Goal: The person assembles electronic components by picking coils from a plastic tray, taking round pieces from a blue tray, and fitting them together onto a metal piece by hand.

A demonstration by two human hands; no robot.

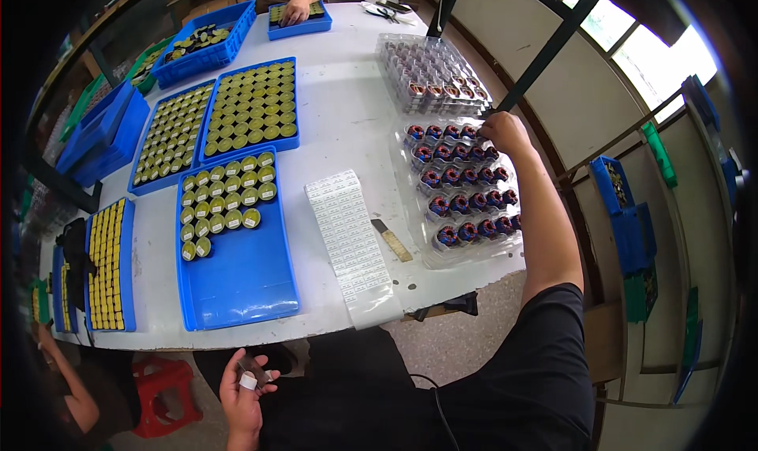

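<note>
My left hand (251, 388) is held low in front of me, below the table's near edge. Its curled fingers grip a small dark, shiny piece (253, 366) whose kind I cannot make out; something white shows at the thumb. My right hand (508, 133) reaches to the far right corner of a clear plastic tray (404, 184) filled with rows of wire-wound ring coils (451, 174). Its fingers are bent together at that corner, and whatever they grip is hidden. A sheet of white labels (347, 242) lies on the table between the coils and a blue tray.
A partly filled blue tray (237, 289) holds round yellow-topped parts; fuller blue trays (297, 95) stand beyond it. Stacked clear trays (430, 72) sit at the far right, near a dark post (545, 52). Across the table, another person's hand (296, 10) touches a blue tray.
</note>
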